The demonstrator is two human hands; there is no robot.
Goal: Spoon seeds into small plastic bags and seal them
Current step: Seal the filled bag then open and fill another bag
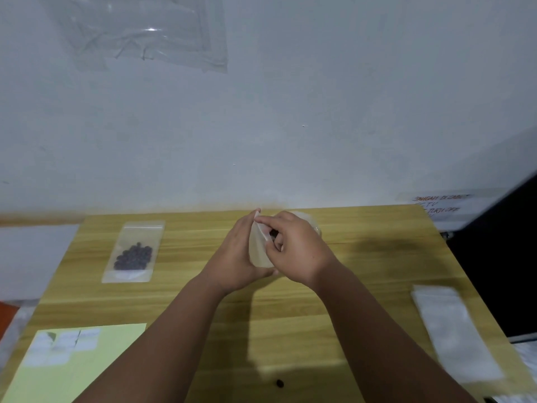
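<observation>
Just gripping a small bag (258, 253) over the counter (363, 292), fingers of the left hand (236, 260) clamped along it, those of the right hand (296, 251) pinching its top.

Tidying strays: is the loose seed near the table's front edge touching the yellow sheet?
Apart. The head view shows the loose seed alone on the table, bare wood separating it from the yellow sheet.

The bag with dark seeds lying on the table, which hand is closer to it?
Left. The left hand is to the right of the filled seed bag, apart from it. The right hand is farther right, past the left hand; both hold a small plastic bag.
</observation>
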